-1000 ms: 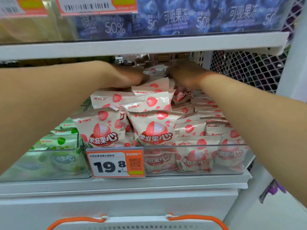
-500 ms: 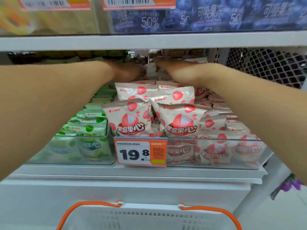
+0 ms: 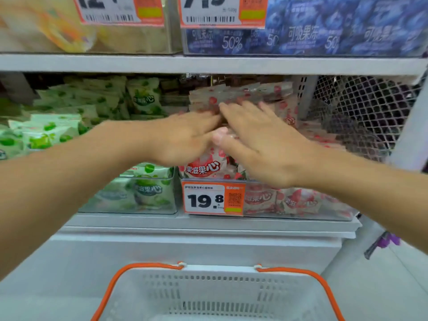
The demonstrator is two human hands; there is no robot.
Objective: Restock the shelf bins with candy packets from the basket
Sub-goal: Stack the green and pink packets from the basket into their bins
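Both hands flat, fingers straight and spread, nothing clamped: left hand [image 3: 185,137] and right hand [image 3: 259,144] meet at frame centre, thumbs near touching, palms down on the heaped pink candy packets [image 3: 203,167]. Motion blur on the fingertips, so whether they press or only skim the pile cannot be told. Step in hand, as I judge it — levelling and tamping the pile in the pink-packet bin [image 3: 301,212], centre right of the frame. To do it well: keep palms broad and pressure light, sweep the mound toward the rear where packets already stand on edge, and stop short of the front lip so none slide over the clear wall. Packets look puffy and slick; a hard shove would likely pop them sideways into the neighbour. Containers: the pink bin is full to above its clear front, with a 19.8 price tag [image 3: 213,198] clipped at its left corner. Left of it the green-packet bin [image 3: 129,205] holds green packets [image 3: 41,137], stacked higher toward the back. Upper shelf, top of frame: blue pouches [image 3: 324,35] at right, yellow packs [image 3: 58,26] at left, blurred. Bottom centre, the basket [image 3: 220,290] with orange handles — what shows of its inside holds no packets; the floor of it is cut off by the frame edge.
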